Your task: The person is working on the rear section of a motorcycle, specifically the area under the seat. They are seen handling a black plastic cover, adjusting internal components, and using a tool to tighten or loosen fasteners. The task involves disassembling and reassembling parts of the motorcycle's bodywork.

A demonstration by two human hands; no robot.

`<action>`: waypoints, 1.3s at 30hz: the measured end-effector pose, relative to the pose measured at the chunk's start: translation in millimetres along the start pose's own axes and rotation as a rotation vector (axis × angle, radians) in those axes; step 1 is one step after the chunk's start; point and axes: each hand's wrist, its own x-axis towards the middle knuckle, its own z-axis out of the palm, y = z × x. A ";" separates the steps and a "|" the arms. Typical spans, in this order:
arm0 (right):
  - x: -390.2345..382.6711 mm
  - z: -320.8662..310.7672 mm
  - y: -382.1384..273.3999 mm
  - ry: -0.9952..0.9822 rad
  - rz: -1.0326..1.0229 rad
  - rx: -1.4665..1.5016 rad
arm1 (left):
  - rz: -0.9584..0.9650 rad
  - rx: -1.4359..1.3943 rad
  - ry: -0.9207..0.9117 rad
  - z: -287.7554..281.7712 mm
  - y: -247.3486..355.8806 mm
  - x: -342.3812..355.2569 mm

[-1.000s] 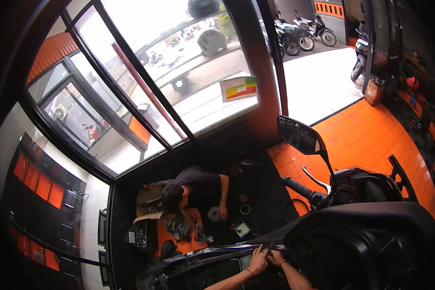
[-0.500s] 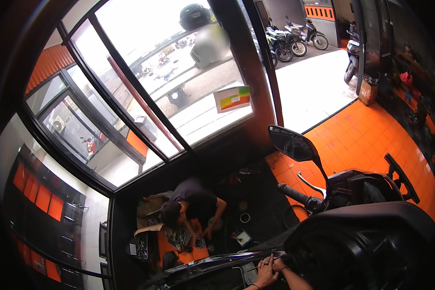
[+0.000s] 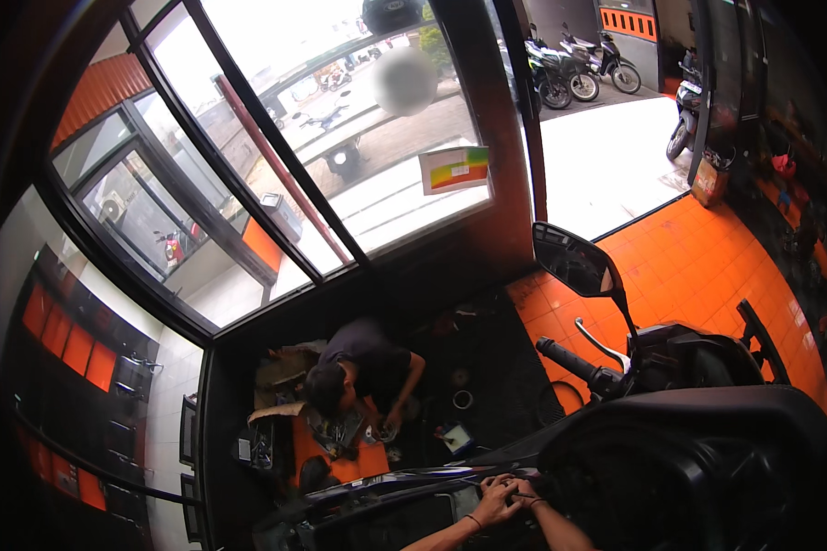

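While left hand (image 3: pixel 492 501) and right hand (image 3: pixel 526 496) sit close at five o'clock, both grips look half-curled; cannot tell what, if anything, either holds. Motorcycle (image 3: pixel 652 427) lies under them, spreading from four o'clock to six. Best let one hand steady, other work gently.

Both forearms (image 3: pixel 562 530) angled up from the bottom edge, left hand (image 3: pixel 496 498) and right hand (image 3: pixel 526 497) kinda huddled close together.

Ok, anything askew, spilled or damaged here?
The colourful sheet on the window looks askew: its lower edge isn't parallel to the dark frame, though fisheye bending may exaggerate that. No spill or damage shows near the left hand or right hand.
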 end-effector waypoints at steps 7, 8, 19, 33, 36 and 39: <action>-12.3 -4.6 7.7 -0.003 0.012 0.039 | -0.006 -0.079 -0.031 4.5 -4.5 -2.9; -8.7 2.2 2.3 -0.007 0.006 0.058 | 0.022 -0.046 -0.020 4.9 -18.8 -9.6; -7.9 -18.8 12.2 0.039 -0.280 -0.133 | 0.082 0.099 0.125 -28.8 14.2 -19.1; -170.2 -39.8 -14.8 0.137 -0.050 -0.264 | -1.138 -0.085 1.100 -13.2 100.8 -429.3; -179.8 -33.2 -11.1 0.067 -0.063 -0.298 | -1.364 -0.102 1.293 32.2 121.6 -493.1; -177.9 -32.8 12.6 0.038 -0.022 -0.324 | -1.573 -0.292 1.125 77.5 151.5 -523.7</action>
